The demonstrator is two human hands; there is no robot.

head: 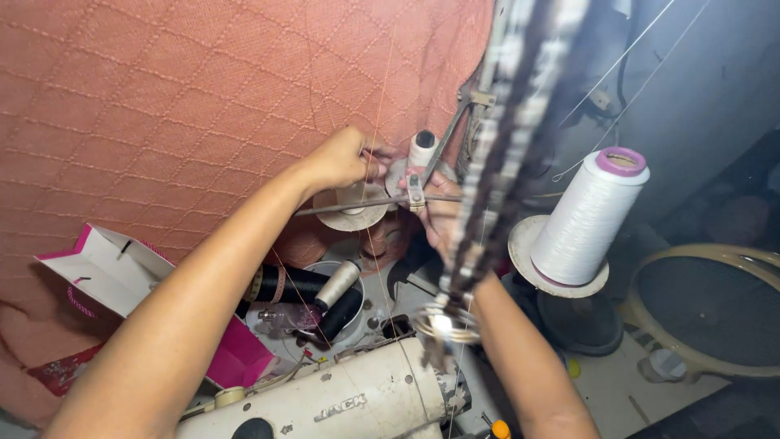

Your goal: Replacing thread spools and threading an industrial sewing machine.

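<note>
Blurry braid or beaded strand [496, 154] dangling right off the head camera covers the middle of the view, so part of the right hand is hidden behind it. Below that is the top of a white sewing machine [349, 398], sitting at the near edge of the thread stand area.

Both arms reach up and away to the thread stand. Left hand [345, 158] is pinched shut on a thin thread [375, 106], a pale orange-ish line running nearly straight up and down, from above the fingers down toward the machine. Right hand [435, 207] is just beside it, to the right, fingers curled around the small white spool [422, 150] that stands upright on its round plate, next to the thin metal rod [366, 205] crossing sideways under both hands. How tight that grip is, I can't tell, the strand blocks it.

So the key bit: the thread's long axis is vertical, it sits in the left fingertips, and the small spool is immediately right of them, touching or nearly touching the right hand. Left hand is the nearer one to the thread.

Off to the right, well apart, a big white thread cone [589, 215] with a pink top stands on its own plate. Black spools [296, 284] lie in a bowl lower left, with a pink-and-white box [114, 272] at the left edge, against the quilted pink fabric [179, 97].
</note>
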